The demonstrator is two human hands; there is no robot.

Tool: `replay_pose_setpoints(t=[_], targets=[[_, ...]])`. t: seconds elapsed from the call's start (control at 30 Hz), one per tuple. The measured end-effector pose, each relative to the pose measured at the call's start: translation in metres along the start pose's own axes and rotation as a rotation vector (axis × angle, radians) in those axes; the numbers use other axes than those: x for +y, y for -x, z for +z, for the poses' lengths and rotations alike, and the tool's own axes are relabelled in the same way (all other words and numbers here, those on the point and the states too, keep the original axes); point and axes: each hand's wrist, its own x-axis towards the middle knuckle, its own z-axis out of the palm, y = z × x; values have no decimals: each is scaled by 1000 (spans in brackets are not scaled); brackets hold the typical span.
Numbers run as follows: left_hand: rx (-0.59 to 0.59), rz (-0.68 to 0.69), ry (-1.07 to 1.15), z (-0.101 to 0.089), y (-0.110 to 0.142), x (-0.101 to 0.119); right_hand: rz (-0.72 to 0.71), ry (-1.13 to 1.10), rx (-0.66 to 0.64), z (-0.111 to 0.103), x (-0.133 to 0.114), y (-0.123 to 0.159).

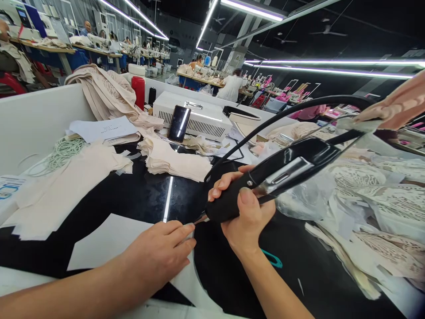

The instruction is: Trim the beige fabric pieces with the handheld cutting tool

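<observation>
My right hand (244, 212) is wrapped around the black handle of a corded hand tool (285, 170), whose metal tip points down at the black tabletop (149, 195). A black cable (299, 106) arcs away from the tool to the right. My left hand (159, 252) lies flat with fingers stretched out on a white sheet (99, 241), its fingertips right beside the tool's tip. Nothing is in the left hand.
Beige fabric pieces (172, 159) lie stacked at centre and left. Lace pieces (381, 195) cover the right. A white box (195, 113) with a phone (179, 123) leaning on it stands behind, beside a red bottle (138, 91). Other people work at far tables.
</observation>
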Motion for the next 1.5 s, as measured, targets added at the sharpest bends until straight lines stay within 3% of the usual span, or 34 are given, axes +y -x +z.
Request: replay_pose_setpoints(t=[0.6,1.17,1.5], targets=[[-44,-28,-52,8,7,5,27,-3,94,3,-8,-3],[-87,-45,-41,11,12,6,9,43,52,4,-2,2],[-27,-27,-50,11,10,4,20,21,31,8,3,4]])
